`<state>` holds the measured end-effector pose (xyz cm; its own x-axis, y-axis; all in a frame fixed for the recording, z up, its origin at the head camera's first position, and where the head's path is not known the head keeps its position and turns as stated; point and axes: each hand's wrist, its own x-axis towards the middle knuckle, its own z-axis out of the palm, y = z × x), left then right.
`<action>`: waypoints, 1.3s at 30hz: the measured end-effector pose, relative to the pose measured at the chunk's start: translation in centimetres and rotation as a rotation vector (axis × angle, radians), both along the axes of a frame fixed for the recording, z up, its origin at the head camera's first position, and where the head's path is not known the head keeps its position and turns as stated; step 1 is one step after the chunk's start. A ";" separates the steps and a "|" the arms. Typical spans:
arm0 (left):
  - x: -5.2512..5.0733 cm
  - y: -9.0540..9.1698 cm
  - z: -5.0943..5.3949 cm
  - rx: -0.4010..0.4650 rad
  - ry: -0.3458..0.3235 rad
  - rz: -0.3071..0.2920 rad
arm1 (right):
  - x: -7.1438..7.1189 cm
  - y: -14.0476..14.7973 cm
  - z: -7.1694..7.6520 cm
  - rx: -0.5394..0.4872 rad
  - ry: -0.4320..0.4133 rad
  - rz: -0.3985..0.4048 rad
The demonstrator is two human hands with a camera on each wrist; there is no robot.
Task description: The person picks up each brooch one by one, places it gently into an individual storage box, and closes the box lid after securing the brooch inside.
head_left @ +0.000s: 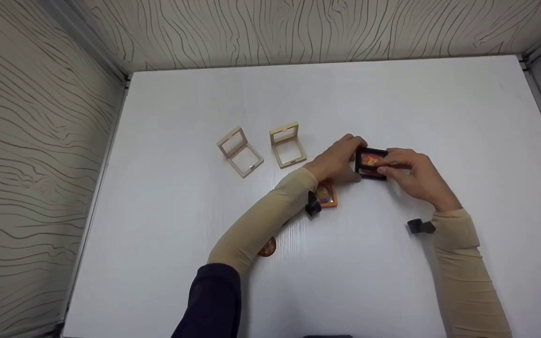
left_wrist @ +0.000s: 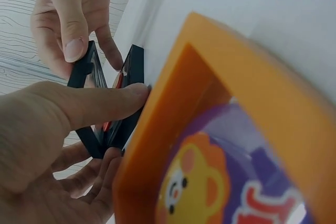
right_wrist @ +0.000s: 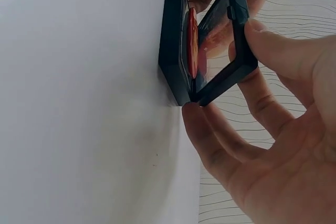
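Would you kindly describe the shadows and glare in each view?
Head: soft shadow on the white table beside the right sleeve; left wrist: bright patch, likely glare, on the orange case at lower right; right wrist: soft-edged shadow near the black case.

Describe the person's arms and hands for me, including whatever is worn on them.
The left hand and right hand wear no gloves. Close-fitting tan sleeves cover both forearms, the left tan sleeve and right tan sleeve creased in places. Higher on the left arm is a dark, navy-looking sleeve. A small black device juts out near each wrist.
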<state>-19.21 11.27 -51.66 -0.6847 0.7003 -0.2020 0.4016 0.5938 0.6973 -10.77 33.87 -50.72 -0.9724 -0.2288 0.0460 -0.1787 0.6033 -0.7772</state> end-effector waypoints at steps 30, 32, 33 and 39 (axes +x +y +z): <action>0.2 -0.1 0.5 -0.069 -0.019 -0.004 | -0.1 -0.5 -0.8 0.097 0.045 0.068; 0.2 -0.1 0.5 -0.065 -0.022 0.000 | -0.1 -0.6 -0.8 0.094 0.034 0.066; 0.2 -0.1 0.4 -0.064 -0.024 0.002 | -0.1 -0.6 -0.8 0.093 0.030 0.066; 0.2 0.0 0.1 -0.041 -0.018 0.011 | -0.2 -0.6 -0.8 0.094 0.035 0.065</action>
<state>-19.02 11.24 -51.57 -0.6884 0.6834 -0.2430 0.3825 0.6267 0.6789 -10.92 33.27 -51.56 -0.9535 -0.2962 0.0550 -0.2458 0.6593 -0.7106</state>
